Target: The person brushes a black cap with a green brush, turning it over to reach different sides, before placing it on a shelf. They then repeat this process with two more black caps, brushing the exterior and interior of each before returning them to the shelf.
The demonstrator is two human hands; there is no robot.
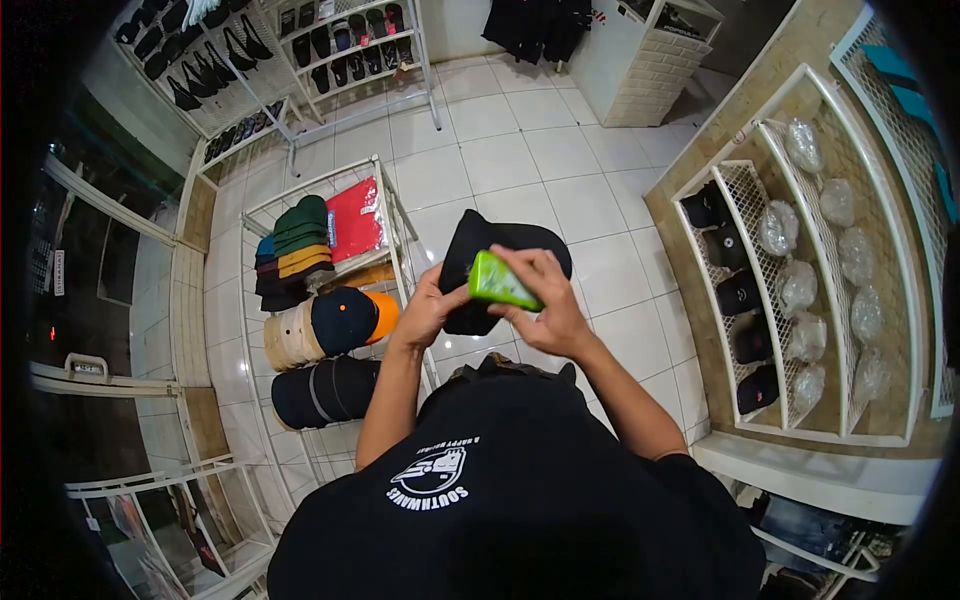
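A black cap is held up in front of my chest. My left hand grips its left side, with the thumb pressed along the near edge. In my right hand is a bright green palm-sized block with rounded corners and a paler face; its exact kind I cannot make out. The block lies over the middle of the cap and seems to touch it. My right fingers wrap over its far side and hide part of it.
To the left stands a white wire rack with stacked caps, beanies and a red packet. Wall shelves on the right carry caps and clear-wrapped items. Footwear racks and a counter stand farther off on the tiled floor.
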